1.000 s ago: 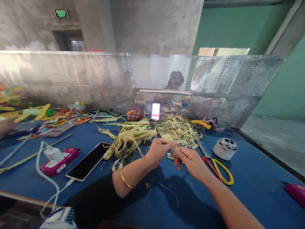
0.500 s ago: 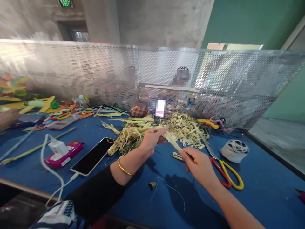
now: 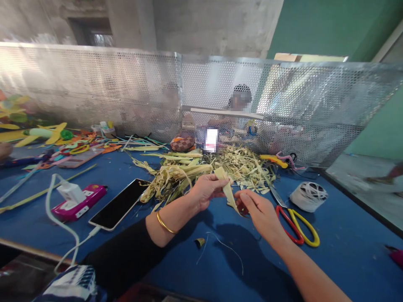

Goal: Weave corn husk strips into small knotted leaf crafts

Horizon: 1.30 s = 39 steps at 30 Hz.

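Pinched between thumb and fingers, my left hand holds a pale yellow-green strip of corn husk that slants down to the right. My right hand is closed at the lower end of this strip, with its fingertips curled in and partly hidden. Behind my left hand lies a heap of curled husks. Shredded husk scraps are piled beyond both hands. To the right of my right hand rest scissors with one red and one yellow handle.
A charging phone and a magenta power strip with a white cable lie at left. A ball of white twine sits at right. Perforated metal panels close off the back, with people behind. Loose thread lies in front.
My right hand has shifted slightly up and left, closer to my left hand. The husk strip now hangs more steeply, its upper end spread wider. The view has tilted a little.
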{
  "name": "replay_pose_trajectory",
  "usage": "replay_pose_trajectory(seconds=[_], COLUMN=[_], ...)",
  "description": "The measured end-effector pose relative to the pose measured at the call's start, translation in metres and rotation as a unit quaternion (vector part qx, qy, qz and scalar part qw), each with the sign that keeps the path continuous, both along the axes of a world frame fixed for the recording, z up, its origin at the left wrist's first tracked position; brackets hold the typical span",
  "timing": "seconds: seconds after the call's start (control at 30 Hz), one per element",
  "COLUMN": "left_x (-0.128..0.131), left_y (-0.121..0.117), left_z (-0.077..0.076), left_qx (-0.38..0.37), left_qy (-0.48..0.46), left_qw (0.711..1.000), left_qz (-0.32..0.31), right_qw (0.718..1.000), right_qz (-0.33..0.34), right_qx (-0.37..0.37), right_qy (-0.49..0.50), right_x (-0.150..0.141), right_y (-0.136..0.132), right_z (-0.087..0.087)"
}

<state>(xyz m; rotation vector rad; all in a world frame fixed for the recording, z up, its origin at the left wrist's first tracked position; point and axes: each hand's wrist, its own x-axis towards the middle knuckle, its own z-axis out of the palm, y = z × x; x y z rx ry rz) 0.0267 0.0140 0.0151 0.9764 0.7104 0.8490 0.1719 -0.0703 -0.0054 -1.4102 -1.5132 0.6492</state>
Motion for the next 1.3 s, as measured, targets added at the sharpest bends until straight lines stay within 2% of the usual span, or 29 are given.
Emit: replay_pose_trajectory(seconds=[0.1,0.27,0.4,0.57,0.67,1.0,1.13,1.3], left_x=[0.001,0.004,0.005,0.008,0.011,0.013,0.011,0.011], left_y=[-0.009,-0.016,-0.015,-0.018,-0.019,-0.008,-0.004,0.003], left_z=[0.001,-0.002,-0.006,-0.009,-0.011,-0.016,-0.017,-0.02], left_qx=[0.005,0.02,0.025,0.012,0.03,0.091,0.102,0.09], left_qy=[0.013,0.05,0.049,0.015,0.02,0.084,0.104,0.123], left_qw=[0.999,0.997,0.997,0.997,0.998,0.988,0.982,0.973], left_qz=[-0.041,-0.063,-0.048,-0.073,-0.041,0.09,0.121,0.172], right_qw=[0.994,0.975,0.978,0.99,0.992,0.993,0.993,0.987], right_qz=[-0.052,-0.015,-0.008,-0.041,-0.05,-0.008,0.052,0.089], right_qx=[-0.009,-0.039,-0.022,0.011,0.044,0.116,0.106,0.113], right_qy=[0.099,0.217,0.207,0.137,0.104,-0.007,0.013,0.07], right_x=[0.004,0.001,-0.003,-0.003,-0.003,-0.002,-0.003,-0.008], right_y=[0.007,0.01,0.01,0.01,0.01,0.001,-0.003,-0.005], right_z=[0.0,0.002,0.001,-0.002,-0.004,-0.005,-0.002,0.003])
